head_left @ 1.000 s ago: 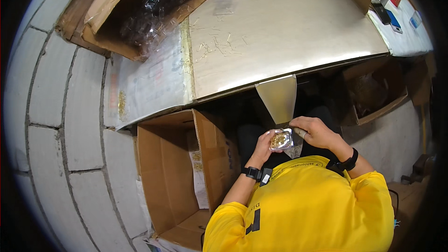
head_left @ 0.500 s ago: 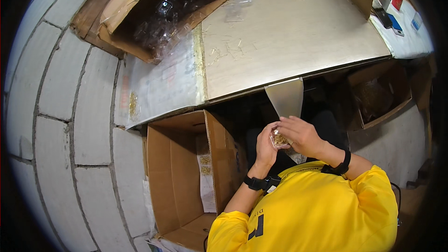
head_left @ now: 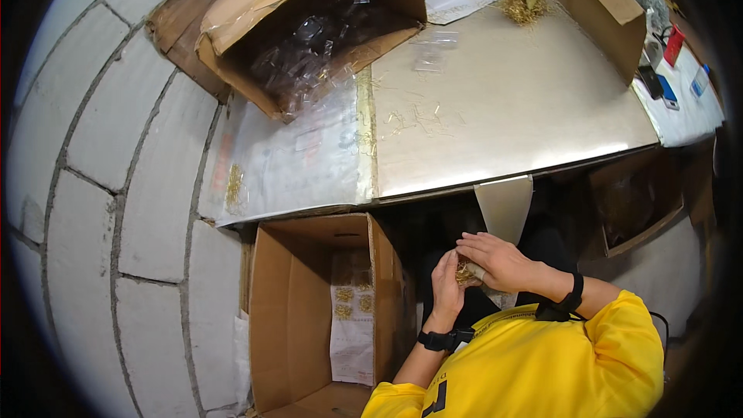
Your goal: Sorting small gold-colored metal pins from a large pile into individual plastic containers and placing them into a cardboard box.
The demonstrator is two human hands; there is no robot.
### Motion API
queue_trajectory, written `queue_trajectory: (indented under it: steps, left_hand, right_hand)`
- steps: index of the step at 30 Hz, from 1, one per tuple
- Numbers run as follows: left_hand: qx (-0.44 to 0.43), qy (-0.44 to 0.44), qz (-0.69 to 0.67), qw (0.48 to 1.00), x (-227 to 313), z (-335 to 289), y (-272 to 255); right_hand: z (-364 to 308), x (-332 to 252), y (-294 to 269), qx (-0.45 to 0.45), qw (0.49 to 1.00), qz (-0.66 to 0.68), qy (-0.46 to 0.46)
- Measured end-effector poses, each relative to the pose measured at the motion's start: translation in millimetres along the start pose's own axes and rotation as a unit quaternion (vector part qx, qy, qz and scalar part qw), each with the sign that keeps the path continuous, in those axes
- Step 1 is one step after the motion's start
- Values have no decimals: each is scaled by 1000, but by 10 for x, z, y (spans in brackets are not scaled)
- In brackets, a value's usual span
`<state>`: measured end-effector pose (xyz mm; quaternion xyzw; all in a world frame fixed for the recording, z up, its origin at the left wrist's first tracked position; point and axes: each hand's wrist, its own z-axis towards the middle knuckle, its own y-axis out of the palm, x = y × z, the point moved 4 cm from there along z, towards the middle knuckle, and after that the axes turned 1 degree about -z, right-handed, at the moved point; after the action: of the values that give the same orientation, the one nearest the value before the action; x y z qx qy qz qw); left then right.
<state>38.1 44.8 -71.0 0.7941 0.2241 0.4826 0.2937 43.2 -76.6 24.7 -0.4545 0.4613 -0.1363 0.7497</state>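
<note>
Left hand [head_left: 446, 286] and right hand [head_left: 497, 263] meet in open room before the table edge [head_left: 433, 186].
Left cups gold-coloured pieces [head_left: 466, 272]; right, flattened, covers them.

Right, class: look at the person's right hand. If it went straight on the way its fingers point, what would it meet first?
Probably the upper fingers of the left hand, just left of the right hand's fingertips; depth is unclear, so it might pass over them.
</note>
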Motion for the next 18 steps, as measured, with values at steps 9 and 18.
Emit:
queue_trajectory:
  steps: [9,18]
  left_hand:
    - [60,29,84,994,357,145,-478]
    - [29,-52,56,997,-68,138,-784]
  right_hand:
    - [1149,588,-593,226,970,22,88]
    - [3025,1065,-329,20,982,-157,99]
